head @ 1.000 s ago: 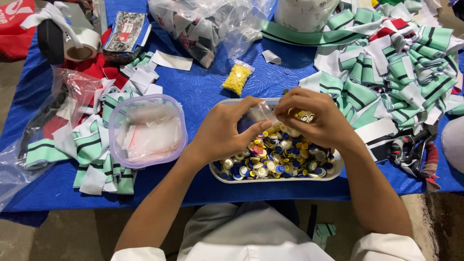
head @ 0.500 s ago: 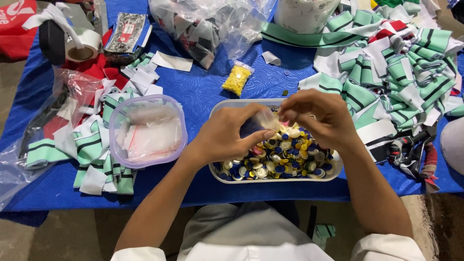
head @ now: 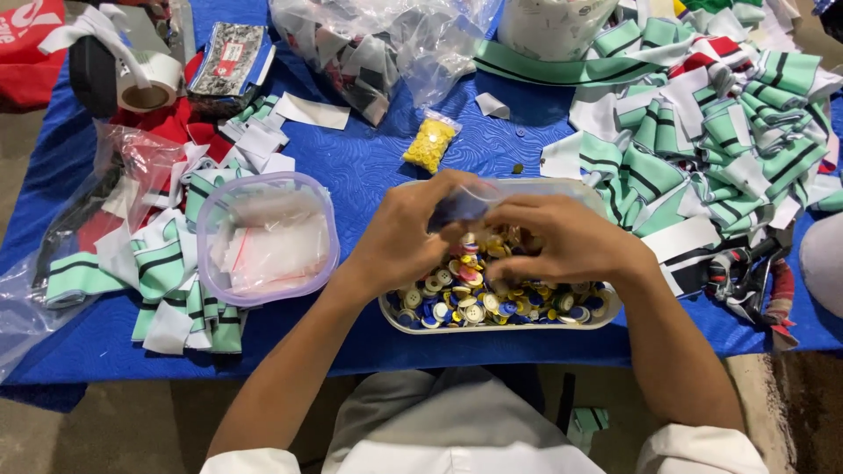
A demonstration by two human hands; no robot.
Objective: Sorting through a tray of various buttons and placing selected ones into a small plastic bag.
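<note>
Both hands meet at centre frame over a clear tray of mixed buttons (head: 492,303) on the blue desk (head: 369,158). The left hand (head: 408,237) and right hand (head: 562,241) each have their grip clamped on a small clear plastic bag (head: 465,204) — held just above the tray. A loosened pinch could likely spill its contents into the buttons. Half a second ago the bag sat lower, nearer the buttons.

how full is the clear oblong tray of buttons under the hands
Roughly full: mixed white, blue and yellow buttons heap to the clear oblong tray's rim.
</note>
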